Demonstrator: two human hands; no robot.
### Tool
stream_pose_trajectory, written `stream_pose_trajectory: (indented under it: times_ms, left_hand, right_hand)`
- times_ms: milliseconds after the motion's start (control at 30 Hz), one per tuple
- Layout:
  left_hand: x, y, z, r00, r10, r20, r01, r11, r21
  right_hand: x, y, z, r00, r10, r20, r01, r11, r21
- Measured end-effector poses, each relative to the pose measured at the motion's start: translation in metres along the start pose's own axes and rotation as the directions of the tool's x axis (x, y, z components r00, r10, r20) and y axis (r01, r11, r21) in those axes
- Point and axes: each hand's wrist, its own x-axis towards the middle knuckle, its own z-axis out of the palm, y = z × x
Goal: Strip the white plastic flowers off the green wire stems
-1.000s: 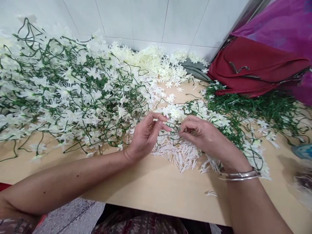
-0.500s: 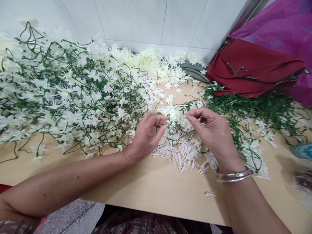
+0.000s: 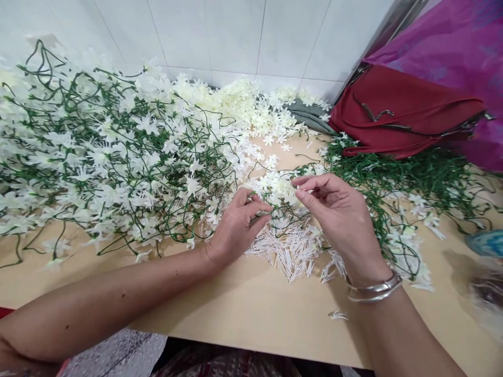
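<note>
From my end I see a patch of white flowers point(image 3: 275, 187) on the table point(image 3: 236, 309), just beyond the gap between the hands, with a pile of thin white sticks point(image 3: 288, 254) on its near side. The left hand point(image 3: 238, 225) has its thumb and forefinger close together beside some green stalks — whether they pinch one, I cannot tell. The right hand point(image 3: 341, 214) has its thumb and forefinger close together at a small white speck (too tiny for me to name), and I can't make out if it is gripped. Silver bangles point(image 3: 375, 290) circle that wrist. Farther out, a big heap of stemmed blossoms point(image 3: 118, 152) spreads leftward; green stems point(image 3: 416, 170) lie rightward, in front of a red bag point(image 3: 412, 110) — tiled wall point(image 3: 236, 31) behind everything.
</note>
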Motion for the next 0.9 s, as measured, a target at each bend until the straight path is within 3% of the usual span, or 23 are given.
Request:
stream_pose_trajectory:
  times_ms: [67, 167, 267, 433, 700, 900]
  left_hand:
    - [0.002, 0.002, -0.001, 1.000, -0.010, -0.008, 0.010, 1.000, -0.014]
    - [0.004, 0.006, -0.005, 0.998, -0.057, -0.025, 0.056, 0.998, -0.032]
    - [0.006, 0.010, -0.008, 0.991, -0.117, -0.058, 0.115, 0.993, -0.039]
    - [0.007, 0.011, -0.011, 0.992, -0.098, -0.084, 0.093, 0.994, -0.060]
    - [0.006, 0.009, -0.009, 0.989, -0.097, -0.109, 0.089, 0.993, -0.082]
    - [0.006, 0.008, -0.010, 0.987, -0.118, -0.112, 0.111, 0.992, -0.066]
  right_hand:
    - [0.001, 0.004, -0.001, 0.999, 0.021, -0.030, -0.021, 1.000, 0.009]
    - [0.000, 0.010, 0.001, 0.993, 0.113, -0.018, -0.109, 0.980, 0.166]
    - [-0.001, 0.010, 0.008, 0.977, 0.208, 0.040, -0.209, 0.917, 0.339]
    - [-0.002, 0.002, 0.017, 0.938, 0.320, 0.135, -0.343, 0.788, 0.511]
    - [-0.004, -0.002, 0.021, 0.925, 0.345, 0.161, -0.374, 0.743, 0.555]
    - [-0.004, 0.000, 0.019, 0.939, 0.332, 0.092, -0.330, 0.790, 0.516]
